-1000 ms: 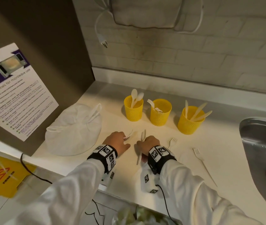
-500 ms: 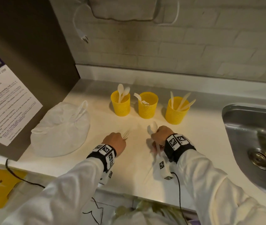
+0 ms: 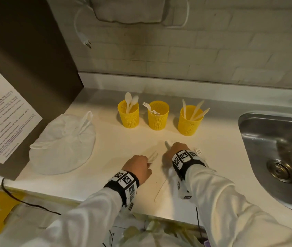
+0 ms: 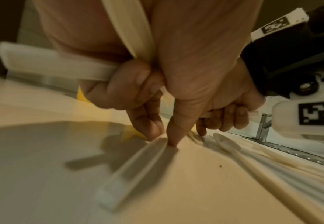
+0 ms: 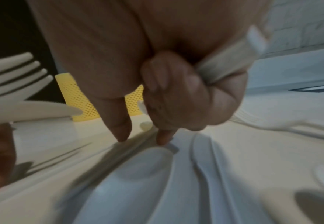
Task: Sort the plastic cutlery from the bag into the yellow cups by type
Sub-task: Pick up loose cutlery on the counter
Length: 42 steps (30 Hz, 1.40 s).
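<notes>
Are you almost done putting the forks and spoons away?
Partly. The three cups already hold spoons, forks and knives. The left hand grips a fork, the right hand another piece. A fork lies loose on the counter.

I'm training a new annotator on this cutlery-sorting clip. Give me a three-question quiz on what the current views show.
1. True or false: the middle yellow cup holds forks.
2. Which cup holds the spoons? A) left yellow cup B) right yellow cup C) none
3. Fill in: the white bag lies on the countertop to the ____ of the cups.

Key
1. True: fork tines show above its rim.
2. A: two spoon bowls stick up from it; the right cup holds knives.
3. Left, while the left hand and right hand each hold cutlery near the front.
</notes>
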Motion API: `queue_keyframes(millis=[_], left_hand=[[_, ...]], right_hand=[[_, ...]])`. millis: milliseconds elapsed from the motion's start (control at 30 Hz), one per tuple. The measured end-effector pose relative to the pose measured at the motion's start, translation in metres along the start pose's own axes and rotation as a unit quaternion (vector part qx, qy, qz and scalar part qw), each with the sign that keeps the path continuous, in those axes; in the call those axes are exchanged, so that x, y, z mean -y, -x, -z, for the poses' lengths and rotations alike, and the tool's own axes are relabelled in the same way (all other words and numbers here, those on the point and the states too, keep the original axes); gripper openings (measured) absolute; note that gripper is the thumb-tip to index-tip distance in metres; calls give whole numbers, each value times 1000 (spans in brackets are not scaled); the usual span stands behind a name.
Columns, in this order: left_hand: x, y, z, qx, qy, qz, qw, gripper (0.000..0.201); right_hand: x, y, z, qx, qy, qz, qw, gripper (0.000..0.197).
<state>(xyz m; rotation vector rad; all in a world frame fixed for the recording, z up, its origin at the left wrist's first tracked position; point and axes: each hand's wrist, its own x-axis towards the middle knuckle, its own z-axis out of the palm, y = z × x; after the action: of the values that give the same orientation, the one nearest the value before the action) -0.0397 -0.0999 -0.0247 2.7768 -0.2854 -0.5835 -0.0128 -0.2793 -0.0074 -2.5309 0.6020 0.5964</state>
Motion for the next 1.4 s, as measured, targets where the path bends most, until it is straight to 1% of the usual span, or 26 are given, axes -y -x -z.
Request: queue_keyframes(millis=[67,100,200,333,433,500,533,600,667,700,733,800,833,867,967,1000,1033,1067,1133,1167,1200,1267,1333,1400], left_hand=[[-1,-1,2,11,-1,15,1000,17],[-2,-2,4,20,-1,20,1000,20],[0,-4,10,42,5,42,998,25],[7,-6,15,36,0,63,997,26],[16,-9,17,32,-1,77,997,36],[21,-12,19,33,41,96,994,41],[23,-12,21,32,69,107,991,41],[27,-15,27,19,125,118,985,41],[27,-18,33,2,181,109,977,38],[26,-20,34,-7,225,101,969,33],[24,-23,34,-13,287,93,953,29],[16,-27,35,-28,419,92,903,20],[11,-30,37,-39,462,96,881,17],[7,-31,39,-46,485,96,868,16],[-11,-36,50,-50,512,80,854,10],[-17,-36,54,-46,536,80,839,8],[-22,-37,57,-37,568,83,818,9],[-27,-37,58,-24,607,85,790,11],[-38,-35,58,9,676,81,732,22],[-44,-35,56,21,692,73,718,29],[-50,-34,53,33,696,65,715,35],[-64,-31,49,40,680,56,730,41],[-74,-29,42,24,667,70,741,40],[-79,-27,36,1,655,82,752,42]], right_hand=[[5,-4,-3,-4,5,-3,1000,28],[9,-6,-5,-6,7,-1,1000,28],[14,-9,-8,-7,0,10,1000,43],[20,-12,-14,4,44,22,999,44],[24,-10,-13,5,103,43,994,47],[25,-11,-11,11,131,77,988,58],[25,-13,-10,18,135,89,987,60],[28,-17,-7,16,106,93,990,49],[32,-16,-4,-6,52,87,995,41],[34,-13,-3,-18,10,89,996,40],[37,-11,-3,-26,-35,99,994,40],[41,-7,-3,-31,-143,124,982,35],[43,-4,-2,-24,-183,136,973,31],[44,0,-1,-16,-213,152,965,26],[45,7,5,-7,-249,190,950,16],[45,10,7,-6,-267,199,943,14],[44,11,8,-5,-281,204,938,14],[43,11,9,-6,-289,205,935,16],[37,17,13,-10,-305,192,933,20],[34,19,14,-11,-323,182,929,20],[30,23,16,-9,-337,175,925,21],[23,32,21,-4,-343,175,923,29],[16,39,22,8,-314,187,931,33],[10,39,22,26,-275,196,941,32]])
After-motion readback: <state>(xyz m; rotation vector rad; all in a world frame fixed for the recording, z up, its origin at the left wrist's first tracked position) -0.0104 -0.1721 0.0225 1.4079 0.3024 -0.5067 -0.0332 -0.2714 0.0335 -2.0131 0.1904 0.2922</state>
